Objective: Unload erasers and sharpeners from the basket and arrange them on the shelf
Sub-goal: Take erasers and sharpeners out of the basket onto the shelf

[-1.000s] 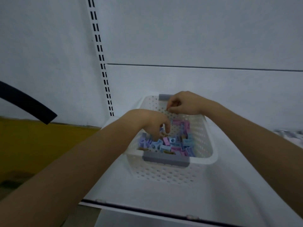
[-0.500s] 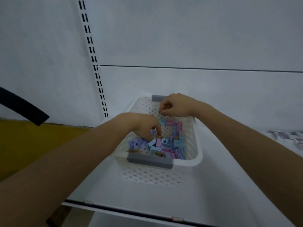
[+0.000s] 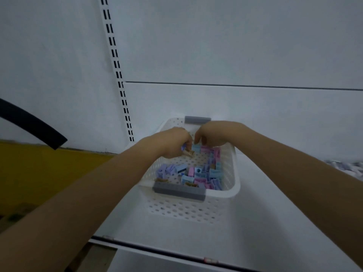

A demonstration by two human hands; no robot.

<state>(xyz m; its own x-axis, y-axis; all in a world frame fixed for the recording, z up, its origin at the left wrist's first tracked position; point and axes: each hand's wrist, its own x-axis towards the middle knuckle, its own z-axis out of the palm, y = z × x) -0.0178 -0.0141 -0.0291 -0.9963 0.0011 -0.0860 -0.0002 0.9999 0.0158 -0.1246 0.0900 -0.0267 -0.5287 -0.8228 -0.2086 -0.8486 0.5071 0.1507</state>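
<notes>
A: Where is this?
B: A white shelf [image 3: 275, 213] with a white back panel [image 3: 235, 46]. On it the basket [image 3: 234, 173] of erasers and sharpeners [image 3: 198, 173] lies lengthwise toward the panel.
A: Hands?
B: The left hand [image 3: 172, 143] pinches a purple piece [image 3: 183, 147] above it. The right hand's [image 3: 216, 133] grip is curled, contents unclear.

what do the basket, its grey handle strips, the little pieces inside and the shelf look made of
Basket: moulded white plastic by the look, matte, walls pierced by regular holes.
Grey handle strips: dull, perhaps softer plastic or rubber; unclear.
Little pieces: pastel, blocky, likely plastic or rubber.
Shelf: smooth white with faint sheen, painted metal or laminate, can't tell.
</notes>
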